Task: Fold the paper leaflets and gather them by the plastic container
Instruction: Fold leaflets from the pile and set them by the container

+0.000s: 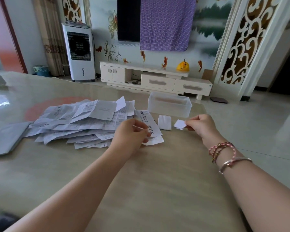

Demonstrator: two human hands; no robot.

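Her right hand pinches a small folded leaflet just near of the plastic container — nearer it than the left hand, gripping a printed leaflet lying near-to-far.

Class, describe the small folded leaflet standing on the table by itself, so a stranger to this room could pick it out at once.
Find the clear plastic container at the table's far edge. Just in front of it stands a small white folded leaflet, between the long printed leaflet and the right hand. Unlike the folded piece that hand pinches, nothing touches it.
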